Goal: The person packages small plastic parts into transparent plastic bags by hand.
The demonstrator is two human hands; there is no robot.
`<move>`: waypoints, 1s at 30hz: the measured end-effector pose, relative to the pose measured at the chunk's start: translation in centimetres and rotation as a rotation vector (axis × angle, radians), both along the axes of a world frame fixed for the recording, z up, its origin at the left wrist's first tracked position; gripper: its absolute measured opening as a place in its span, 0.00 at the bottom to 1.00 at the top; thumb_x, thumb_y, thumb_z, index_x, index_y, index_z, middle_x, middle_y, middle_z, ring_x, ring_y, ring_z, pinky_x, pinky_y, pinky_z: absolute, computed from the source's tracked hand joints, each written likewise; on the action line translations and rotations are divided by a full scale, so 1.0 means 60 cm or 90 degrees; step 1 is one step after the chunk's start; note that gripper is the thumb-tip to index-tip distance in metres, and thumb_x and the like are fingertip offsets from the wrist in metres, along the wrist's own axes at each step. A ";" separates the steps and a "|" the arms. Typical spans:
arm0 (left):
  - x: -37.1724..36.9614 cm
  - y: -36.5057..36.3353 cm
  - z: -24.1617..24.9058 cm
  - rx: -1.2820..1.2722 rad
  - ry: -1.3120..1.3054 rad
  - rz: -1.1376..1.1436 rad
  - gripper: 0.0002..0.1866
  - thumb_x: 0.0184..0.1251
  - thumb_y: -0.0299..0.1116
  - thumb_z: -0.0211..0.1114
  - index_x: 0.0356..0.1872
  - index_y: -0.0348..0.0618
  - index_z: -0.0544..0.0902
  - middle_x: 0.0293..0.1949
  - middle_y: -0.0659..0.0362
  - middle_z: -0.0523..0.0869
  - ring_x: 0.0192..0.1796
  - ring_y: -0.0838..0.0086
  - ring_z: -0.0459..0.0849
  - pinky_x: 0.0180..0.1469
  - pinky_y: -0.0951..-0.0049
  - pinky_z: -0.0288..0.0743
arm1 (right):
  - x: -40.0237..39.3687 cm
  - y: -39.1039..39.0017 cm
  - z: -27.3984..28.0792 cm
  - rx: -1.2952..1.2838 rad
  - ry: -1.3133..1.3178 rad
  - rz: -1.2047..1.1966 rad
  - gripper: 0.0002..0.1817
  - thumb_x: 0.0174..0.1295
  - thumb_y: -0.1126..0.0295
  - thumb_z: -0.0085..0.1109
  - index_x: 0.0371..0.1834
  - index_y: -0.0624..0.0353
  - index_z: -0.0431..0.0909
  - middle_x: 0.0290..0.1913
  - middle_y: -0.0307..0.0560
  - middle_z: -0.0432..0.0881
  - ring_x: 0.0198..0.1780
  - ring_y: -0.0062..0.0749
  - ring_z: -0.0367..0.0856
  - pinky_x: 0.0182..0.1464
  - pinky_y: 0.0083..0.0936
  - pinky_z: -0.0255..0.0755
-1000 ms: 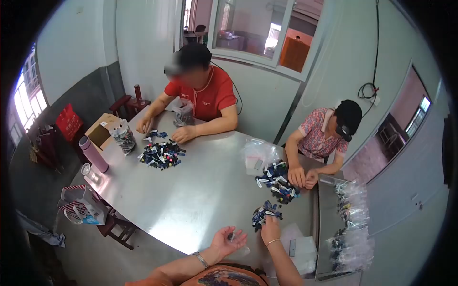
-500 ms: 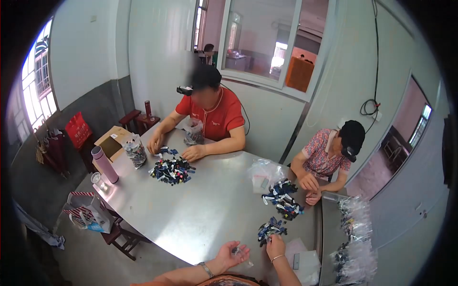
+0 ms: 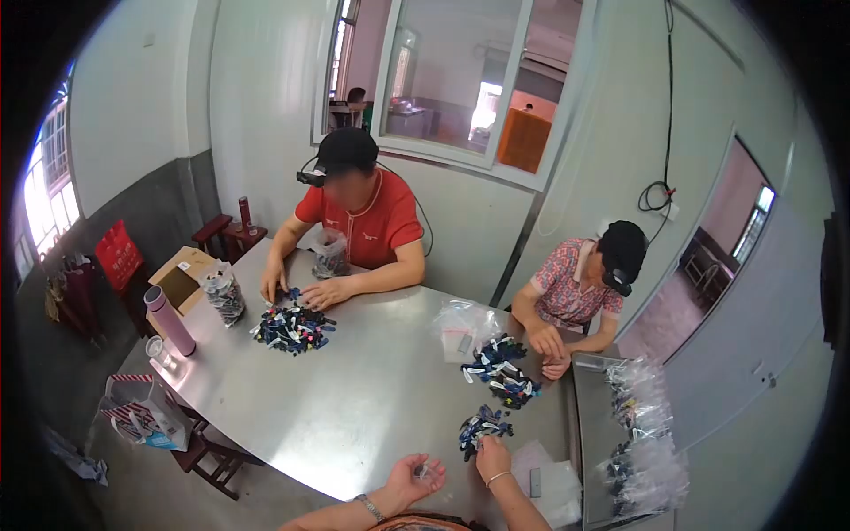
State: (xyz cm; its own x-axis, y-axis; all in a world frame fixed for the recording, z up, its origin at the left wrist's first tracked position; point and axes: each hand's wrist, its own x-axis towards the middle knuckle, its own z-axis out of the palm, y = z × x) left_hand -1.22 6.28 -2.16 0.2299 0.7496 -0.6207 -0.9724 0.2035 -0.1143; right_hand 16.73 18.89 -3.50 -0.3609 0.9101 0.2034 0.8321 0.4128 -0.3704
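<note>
My left hand (image 3: 414,482), with a watch at the wrist, is palm up above the table's front edge, its fingers curled loosely around a small clear plastic bag (image 3: 425,471). At the near edge of a pile of small dark blue and white pieces (image 3: 483,430), my right hand (image 3: 492,458) has its fingertips pressed together among the pieces. What they pinch is too small to make out. Beside my right hand lie flat clear bags (image 3: 558,496) with a small grey block (image 3: 535,482) on them.
Across the metal table (image 3: 354,398), a person in red (image 3: 372,221) handles another pile (image 3: 292,329). A second person (image 3: 575,283) sits at the right by a dark pile (image 3: 503,367). Filled bags (image 3: 642,425) line the right side. A pink bottle (image 3: 170,320) stands left.
The view has shifted, so most things appear further left. My right hand stays at the near pile and my left hand still has the bag. The person in red has moved a hand nearer the pile.
</note>
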 end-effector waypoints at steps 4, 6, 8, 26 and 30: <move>-0.004 0.000 -0.009 0.007 0.002 0.014 0.11 0.60 0.33 0.58 0.43 0.45 0.71 0.54 0.49 0.70 0.51 0.49 0.72 0.49 0.48 0.70 | -0.001 0.004 0.002 -0.014 0.016 0.000 0.04 0.55 0.71 0.56 0.32 0.58 0.77 0.36 0.52 0.80 0.39 0.50 0.79 0.43 0.42 0.73; -0.005 0.001 -0.004 -0.001 -0.001 0.017 0.11 0.60 0.33 0.58 0.42 0.45 0.71 0.53 0.49 0.71 0.51 0.49 0.73 0.49 0.48 0.70 | -0.001 0.002 0.004 -0.026 0.015 -0.011 0.04 0.56 0.70 0.56 0.32 0.58 0.78 0.35 0.51 0.80 0.39 0.50 0.79 0.43 0.42 0.73; -0.009 0.001 -0.004 0.003 0.002 0.033 0.10 0.60 0.33 0.58 0.41 0.45 0.71 0.50 0.49 0.72 0.50 0.50 0.73 0.50 0.48 0.70 | 0.002 0.007 -0.013 -0.021 0.031 0.000 0.05 0.57 0.69 0.55 0.32 0.57 0.79 0.35 0.52 0.80 0.38 0.51 0.79 0.43 0.42 0.73; -0.026 0.006 0.014 -0.052 0.034 0.097 0.10 0.66 0.36 0.53 0.44 0.43 0.73 0.51 0.49 0.75 0.48 0.58 0.78 0.51 0.54 0.73 | 0.030 -0.024 0.008 0.012 0.144 -0.009 0.06 0.55 0.71 0.57 0.35 0.58 0.78 0.36 0.49 0.81 0.39 0.46 0.79 0.42 0.38 0.74; -0.027 0.007 0.018 -0.060 0.049 0.076 0.09 0.66 0.35 0.54 0.42 0.45 0.72 0.51 0.50 0.73 0.48 0.57 0.77 0.52 0.54 0.73 | 0.019 -0.025 0.007 0.010 -0.020 -0.016 0.04 0.55 0.71 0.57 0.31 0.58 0.77 0.33 0.50 0.79 0.37 0.49 0.78 0.40 0.40 0.74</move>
